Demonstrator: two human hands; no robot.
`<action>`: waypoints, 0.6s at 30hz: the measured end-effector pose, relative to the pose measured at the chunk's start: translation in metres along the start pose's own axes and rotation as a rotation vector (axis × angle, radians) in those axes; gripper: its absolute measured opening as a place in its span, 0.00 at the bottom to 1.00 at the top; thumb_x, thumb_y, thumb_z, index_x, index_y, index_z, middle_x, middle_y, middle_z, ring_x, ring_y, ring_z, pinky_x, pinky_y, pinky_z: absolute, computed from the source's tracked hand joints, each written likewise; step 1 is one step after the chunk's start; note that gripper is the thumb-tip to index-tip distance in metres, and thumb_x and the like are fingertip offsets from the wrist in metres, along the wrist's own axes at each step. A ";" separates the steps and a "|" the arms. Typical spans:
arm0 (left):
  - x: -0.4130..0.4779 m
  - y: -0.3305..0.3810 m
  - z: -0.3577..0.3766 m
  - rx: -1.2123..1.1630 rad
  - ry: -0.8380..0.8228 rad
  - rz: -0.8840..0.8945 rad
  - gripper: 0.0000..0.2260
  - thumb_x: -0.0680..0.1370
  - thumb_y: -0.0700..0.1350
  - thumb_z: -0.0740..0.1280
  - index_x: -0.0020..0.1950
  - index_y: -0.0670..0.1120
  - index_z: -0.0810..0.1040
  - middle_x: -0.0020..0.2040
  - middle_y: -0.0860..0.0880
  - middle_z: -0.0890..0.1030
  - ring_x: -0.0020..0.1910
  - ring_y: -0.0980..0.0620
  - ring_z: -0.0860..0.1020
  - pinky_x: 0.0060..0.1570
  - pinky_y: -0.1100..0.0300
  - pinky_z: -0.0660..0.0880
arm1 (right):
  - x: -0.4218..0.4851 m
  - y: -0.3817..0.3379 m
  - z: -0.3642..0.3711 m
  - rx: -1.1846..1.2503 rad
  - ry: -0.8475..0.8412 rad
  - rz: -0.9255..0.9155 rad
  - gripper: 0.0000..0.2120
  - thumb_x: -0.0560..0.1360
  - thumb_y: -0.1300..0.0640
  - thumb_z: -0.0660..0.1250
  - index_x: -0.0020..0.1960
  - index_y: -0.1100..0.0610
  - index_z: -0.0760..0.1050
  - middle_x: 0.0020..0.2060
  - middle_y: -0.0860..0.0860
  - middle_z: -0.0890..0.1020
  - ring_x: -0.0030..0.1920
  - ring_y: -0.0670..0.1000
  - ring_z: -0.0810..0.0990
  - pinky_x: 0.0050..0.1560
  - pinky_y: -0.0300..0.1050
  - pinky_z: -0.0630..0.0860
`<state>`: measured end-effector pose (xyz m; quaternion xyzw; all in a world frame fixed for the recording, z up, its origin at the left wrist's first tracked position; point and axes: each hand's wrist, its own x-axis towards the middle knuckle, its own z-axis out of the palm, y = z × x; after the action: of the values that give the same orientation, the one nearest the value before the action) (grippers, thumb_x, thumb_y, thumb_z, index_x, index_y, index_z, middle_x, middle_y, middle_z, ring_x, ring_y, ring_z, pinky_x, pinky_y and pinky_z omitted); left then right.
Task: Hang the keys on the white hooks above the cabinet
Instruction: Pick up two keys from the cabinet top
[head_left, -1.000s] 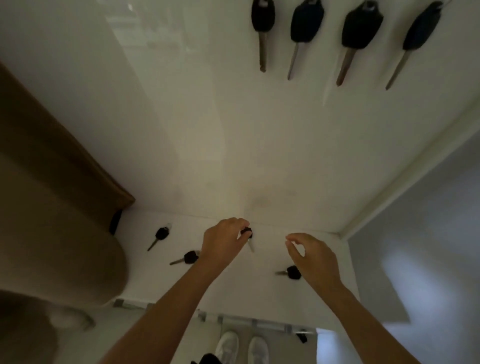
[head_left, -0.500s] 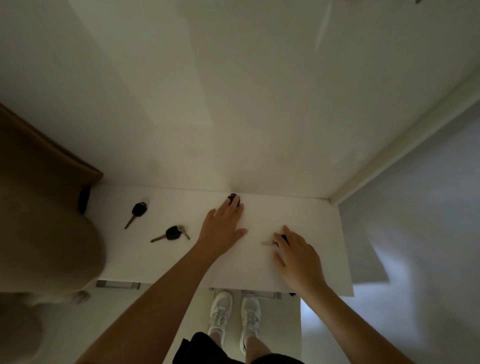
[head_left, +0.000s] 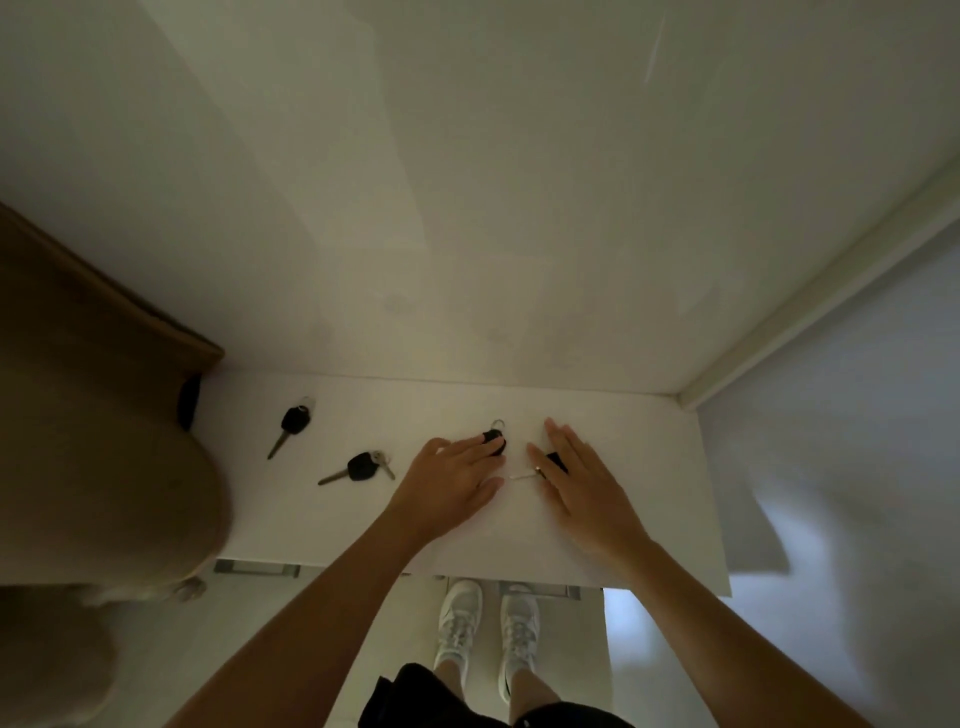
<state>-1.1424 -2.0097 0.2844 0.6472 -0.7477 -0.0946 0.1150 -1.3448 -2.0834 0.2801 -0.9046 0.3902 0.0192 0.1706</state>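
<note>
Four black keys (head_left: 295, 420) on white cabinet top (head_left: 649, 499), left hand (head_left: 448, 480) flat over one, right hand (head_left: 584, 486) spread, covering another, neither gripped.

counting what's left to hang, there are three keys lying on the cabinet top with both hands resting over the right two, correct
Not quite: the head view shows four keys on the cabinet top, not three. Two lie free at left; the left hand and right hand do rest over the other two.
</note>
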 end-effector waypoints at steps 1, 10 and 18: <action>0.001 0.001 -0.001 -0.032 0.017 -0.012 0.16 0.77 0.51 0.59 0.57 0.49 0.82 0.61 0.52 0.81 0.57 0.55 0.81 0.48 0.57 0.76 | 0.000 0.001 -0.002 -0.012 0.048 0.031 0.25 0.81 0.45 0.44 0.68 0.54 0.71 0.72 0.57 0.68 0.69 0.59 0.70 0.63 0.56 0.73; 0.024 0.005 0.009 0.033 -0.013 -0.154 0.17 0.75 0.48 0.59 0.60 0.46 0.81 0.60 0.48 0.82 0.54 0.51 0.82 0.45 0.55 0.79 | -0.010 -0.010 -0.001 0.052 0.073 0.222 0.20 0.75 0.49 0.54 0.57 0.56 0.78 0.59 0.55 0.81 0.53 0.56 0.82 0.45 0.49 0.80; 0.021 0.004 0.014 -0.048 0.067 -0.297 0.21 0.69 0.46 0.76 0.60 0.44 0.80 0.58 0.46 0.83 0.53 0.49 0.82 0.44 0.53 0.78 | 0.006 -0.016 -0.002 0.172 0.220 0.321 0.20 0.76 0.49 0.62 0.64 0.56 0.75 0.65 0.54 0.76 0.62 0.57 0.76 0.57 0.51 0.73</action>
<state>-1.1536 -2.0301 0.2729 0.7504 -0.6371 -0.1069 0.1400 -1.3296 -2.0782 0.2855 -0.8097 0.5456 -0.0860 0.1981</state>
